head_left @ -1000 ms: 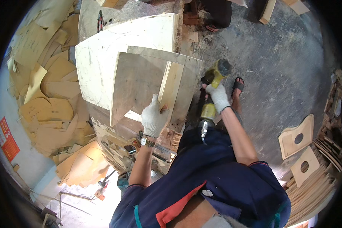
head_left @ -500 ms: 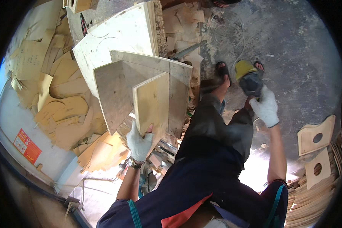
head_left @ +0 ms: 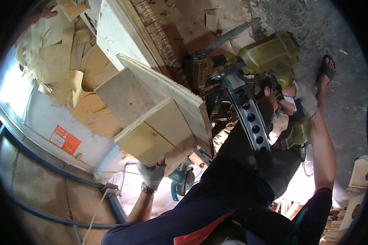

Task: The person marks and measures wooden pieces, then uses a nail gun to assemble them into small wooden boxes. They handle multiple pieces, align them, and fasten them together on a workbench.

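My left hand, in a white knit glove with bare fingertips, grips the lower edge of a small plywood panel. That panel stands on edge against a longer plywood board, with another upright panel behind it. My right hand, also gloved, is wrapped round the handle of a yellow-green nail gun. Its long black magazine, pierced with round holes, slants down over my lap. The gun's nose points left, apart from the boards.
A thick stack of pale boards stands beyond the panels. A second yellow tool lies beside them. A teal power tool is below my left hand. Thin wood offcuts cover the far left, where another person's hand shows.
My right hand has raised the nail gun from near the floor to above my lap. My left hand stays on the panel, which appears turned as my view shifted.
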Demonstrator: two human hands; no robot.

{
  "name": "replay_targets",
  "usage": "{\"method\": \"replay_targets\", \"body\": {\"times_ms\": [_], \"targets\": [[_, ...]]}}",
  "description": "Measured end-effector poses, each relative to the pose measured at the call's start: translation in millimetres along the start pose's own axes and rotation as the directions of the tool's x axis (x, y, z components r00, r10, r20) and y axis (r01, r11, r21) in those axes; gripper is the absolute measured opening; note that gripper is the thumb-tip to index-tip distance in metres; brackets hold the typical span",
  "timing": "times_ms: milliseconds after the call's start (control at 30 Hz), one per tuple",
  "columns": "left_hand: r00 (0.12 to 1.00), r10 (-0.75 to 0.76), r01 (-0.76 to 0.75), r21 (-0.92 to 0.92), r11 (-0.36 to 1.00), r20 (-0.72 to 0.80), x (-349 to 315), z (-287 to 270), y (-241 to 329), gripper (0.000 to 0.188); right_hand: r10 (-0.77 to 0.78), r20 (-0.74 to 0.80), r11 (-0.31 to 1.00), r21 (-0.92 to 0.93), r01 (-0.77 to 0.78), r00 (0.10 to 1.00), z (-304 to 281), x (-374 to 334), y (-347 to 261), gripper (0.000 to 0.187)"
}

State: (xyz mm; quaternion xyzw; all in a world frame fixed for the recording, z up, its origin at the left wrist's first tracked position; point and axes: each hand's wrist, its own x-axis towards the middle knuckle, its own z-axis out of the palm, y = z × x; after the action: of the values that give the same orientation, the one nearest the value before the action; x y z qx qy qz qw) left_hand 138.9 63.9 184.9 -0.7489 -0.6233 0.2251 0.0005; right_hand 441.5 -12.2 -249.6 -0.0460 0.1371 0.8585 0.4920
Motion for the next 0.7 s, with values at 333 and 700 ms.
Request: {"method": "replay_targets", "body": {"times_ms": [333,700], "targets": [[0.973,-0.228,0.229,-0.071,0.971,0.031,-14.4,-7.2,-8.9,0.038,0.177,0.438,0.928,0.223,-0.297,0.881,-21.3,78.9,42.7,0.048],[0.996,-0.085,0.083,0.058,0.995,0.035,-10.4,-8.3,3.3,0.031,0.235,0.416,0.896,0.258,-0.362,0.878,-15.1,80.6,46.9,0.045]]}}
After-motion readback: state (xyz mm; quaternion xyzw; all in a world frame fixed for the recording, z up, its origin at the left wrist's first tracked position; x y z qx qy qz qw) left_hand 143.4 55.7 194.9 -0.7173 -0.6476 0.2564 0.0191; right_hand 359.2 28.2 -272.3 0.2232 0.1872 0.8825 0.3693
